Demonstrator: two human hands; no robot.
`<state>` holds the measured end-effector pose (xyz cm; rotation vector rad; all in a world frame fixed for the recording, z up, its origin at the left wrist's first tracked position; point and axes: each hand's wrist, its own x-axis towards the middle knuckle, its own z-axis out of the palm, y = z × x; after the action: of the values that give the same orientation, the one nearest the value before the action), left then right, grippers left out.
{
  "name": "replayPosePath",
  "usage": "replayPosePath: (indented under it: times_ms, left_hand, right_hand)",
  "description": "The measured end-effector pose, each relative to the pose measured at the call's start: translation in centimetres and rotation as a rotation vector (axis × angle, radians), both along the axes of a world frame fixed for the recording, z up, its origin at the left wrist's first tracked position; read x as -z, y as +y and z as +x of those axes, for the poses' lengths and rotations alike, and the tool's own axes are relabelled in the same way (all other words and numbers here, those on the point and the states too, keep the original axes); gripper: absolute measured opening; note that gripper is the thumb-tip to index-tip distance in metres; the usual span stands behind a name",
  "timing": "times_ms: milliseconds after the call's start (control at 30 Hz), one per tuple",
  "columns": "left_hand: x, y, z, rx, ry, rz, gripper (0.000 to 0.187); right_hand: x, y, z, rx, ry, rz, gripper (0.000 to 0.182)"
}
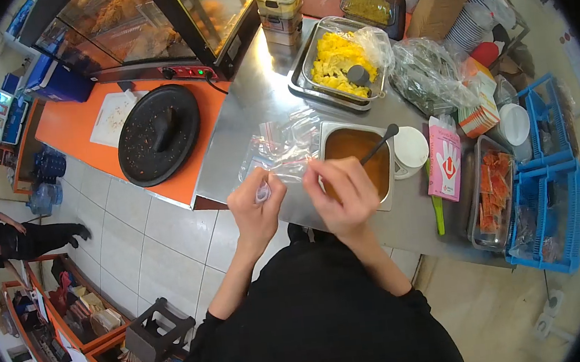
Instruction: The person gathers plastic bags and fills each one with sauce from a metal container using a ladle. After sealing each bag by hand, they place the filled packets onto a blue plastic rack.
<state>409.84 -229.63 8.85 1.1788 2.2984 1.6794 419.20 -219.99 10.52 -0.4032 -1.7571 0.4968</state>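
Observation:
Between my hands a clear zip-top plastic bag (282, 168) is stretched by its edge, above the front of the steel counter. My left hand (258, 201) is closed in a pinch on the bag's left side. The fingers of my right hand (342, 195) pinch its right side, close to a steel pan of brown sauce (348, 145). A dark ladle (380, 143) rests in that pan with its handle over the rim. More clear bags (295, 128) lie on the counter just behind the one I hold.
Behind the pan sits a tray of yellow food (338, 61). Rightward are a white lid (410, 147), a pink glove box (443, 159), a container of orange-red pieces (494, 193) and blue baskets (548, 212). Leftward lie a black round lid (160, 134) and a heated display case (129, 29). A person (26, 234) stands far left.

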Motion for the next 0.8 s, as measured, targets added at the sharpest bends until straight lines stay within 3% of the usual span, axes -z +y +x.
replayPosePath:
  times_ms: [33,133,167,200,267,333,367,433,533,567,633,767,800]
  left_hand:
    - [0.1,0.5,0.3,-0.048,0.033,0.050,0.016]
    - [-0.7,1.2,1.0,-0.143,0.155,0.133,0.016]
    - [-0.7,1.2,1.1,-0.148,0.158,0.139,0.016]
    - [-0.7,1.1,1.2,-0.145,0.197,0.140,0.015]
    - [-0.2,0.9,1.3,-0.144,0.235,0.145,0.015]
    - [0.3,0.7,0.8,0.073,0.243,0.177,0.011]
    - [0.0,0.3,0.3,0.071,0.244,0.187,0.011]
    - [-1.0,-1.0,-0.9,0.348,-0.939,0.221,0.013]
    - [-3.6,-0.6,-3.7,0.510,-1.170,0.277,0.021]
    - [-3.7,-0.3,-4.5,0.506,-1.171,0.277,0.021]
    - [-3.6,0.2,-5.9,0.301,-0.723,-0.148,0.033]
    - [-3.5,0.1,-7.5,0.410,-0.817,-0.137,0.038]
    - [-4.5,-0.4,-7.8,0.417,-0.614,-0.069,0.039]
  right_hand:
    - [0.6,-0.1,0.2,0.007,0.012,0.126,0.027]
    - [1.0,-0.9,0.3,0.115,-0.057,0.155,0.028]
    - [0.7,-1.2,0.1,0.052,-0.167,-0.015,0.026]
    - [0.1,-1.4,-0.2,0.048,-0.165,-0.011,0.026]
    - [-1.1,-1.5,-0.4,-0.225,-0.086,-0.469,0.024]
    - [-0.9,-0.3,0.3,-0.177,-0.053,-0.341,0.020]
    - [-1.0,0.2,0.9,-0.120,-0.048,-0.155,0.018]
    - [-1.4,1.0,2.1,-0.110,-0.082,0.116,0.018]
    - [-1.4,1.3,3.3,-0.266,-0.176,0.285,0.019]
    - [-1.4,1.2,3.6,-0.269,-0.176,0.282,0.019]
    - [-1.7,1.1,4.1,-0.338,-0.233,0.354,0.020]
    - [-1.2,1.4,4.1,-0.383,-0.201,0.370,0.021]
    - [-1.2,1.2,4.4,-0.442,-0.233,0.346,0.024]
